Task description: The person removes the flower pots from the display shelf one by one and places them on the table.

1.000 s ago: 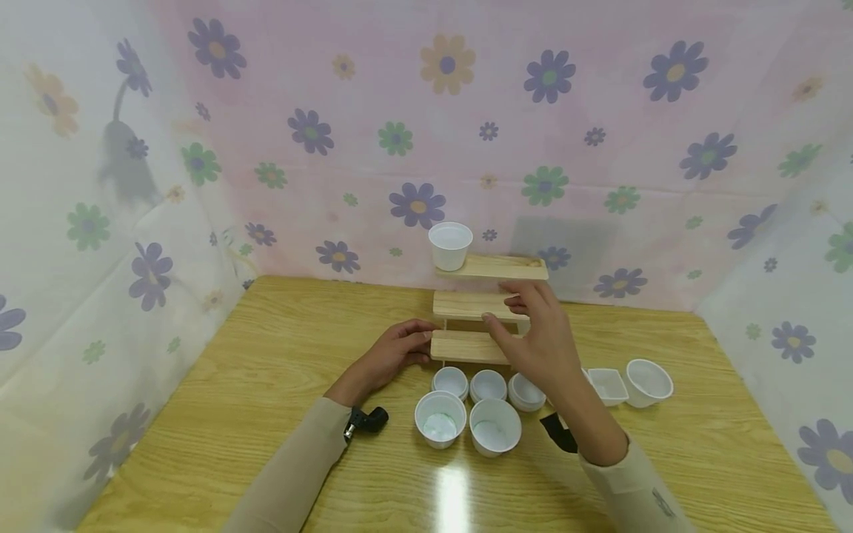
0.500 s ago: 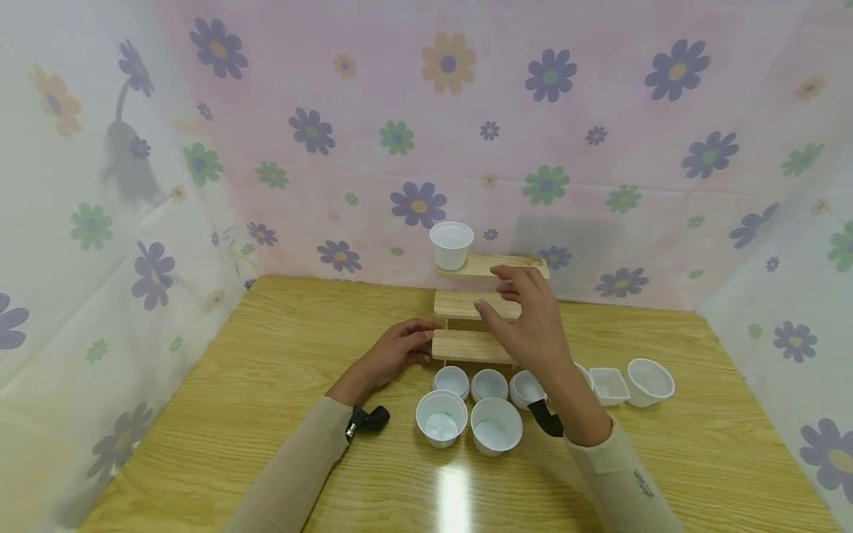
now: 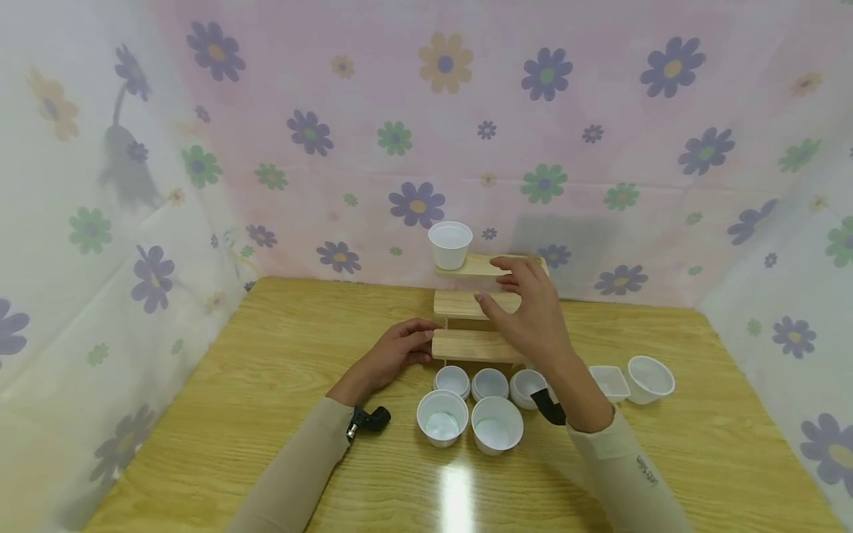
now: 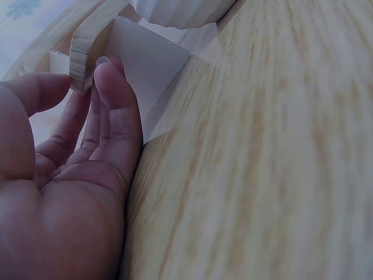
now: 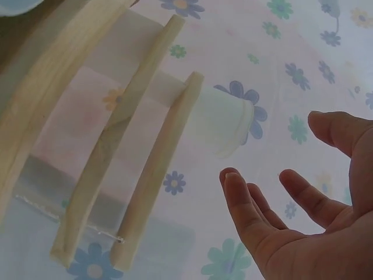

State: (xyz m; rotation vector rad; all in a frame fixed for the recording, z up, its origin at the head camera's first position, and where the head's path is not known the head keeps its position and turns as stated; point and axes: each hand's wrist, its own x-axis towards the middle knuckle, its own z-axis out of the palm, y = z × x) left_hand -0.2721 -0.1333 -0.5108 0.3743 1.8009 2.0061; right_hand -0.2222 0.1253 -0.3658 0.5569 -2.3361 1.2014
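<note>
A three-tier wooden display stand with clear side panels stands at the back of the table. Its bottom board [image 3: 469, 345], middle board [image 3: 460, 303] and top board [image 3: 483, 265] rise in steps. One white cup [image 3: 450, 253] sits upright at the left end of the top board. My left hand [image 3: 397, 348] pinches the left end of the bottom board; in the left wrist view, thumb and fingers [image 4: 116, 87] lie on either side of the wood. My right hand [image 3: 533, 314] hovers at the stand's right side, fingers spread and holding nothing.
Two larger white cups [image 3: 497, 425] stand before the stand, in front of several small round white containers [image 3: 489, 386]. A square white dish [image 3: 609, 382] and a white bowl [image 3: 651, 380] are at the right. Flower-patterned cloth [image 3: 320, 185] hangs behind the table.
My right hand has moved up and slightly left, from beside the middle board to the height of the top board. My left hand stays on the bottom board.
</note>
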